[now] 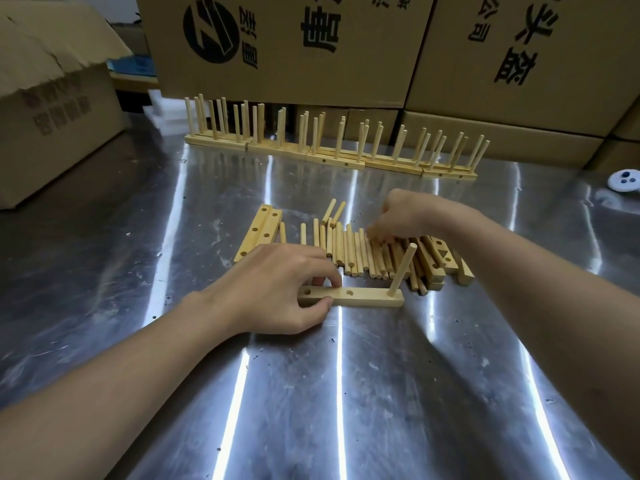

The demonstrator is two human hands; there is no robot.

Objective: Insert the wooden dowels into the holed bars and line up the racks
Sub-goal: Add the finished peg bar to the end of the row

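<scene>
My left hand (277,285) grips the left end of a holed bar (363,297) lying flat on the shiny steel worktop (346,393), thumb on the near side and fingers on the far side. One dowel (401,268) stands in the hole at the bar's right end, leaning slightly. Just behind the bar is a heap of loose dowels (346,251). My right hand (398,216) reaches down into it, its fingertips blurred, so I cannot tell whether they hold one. Spare bars (258,233) lie left of the heap. Finished racks (329,147) stand in a row at the back, before cardboard boxes (294,46).
</scene>
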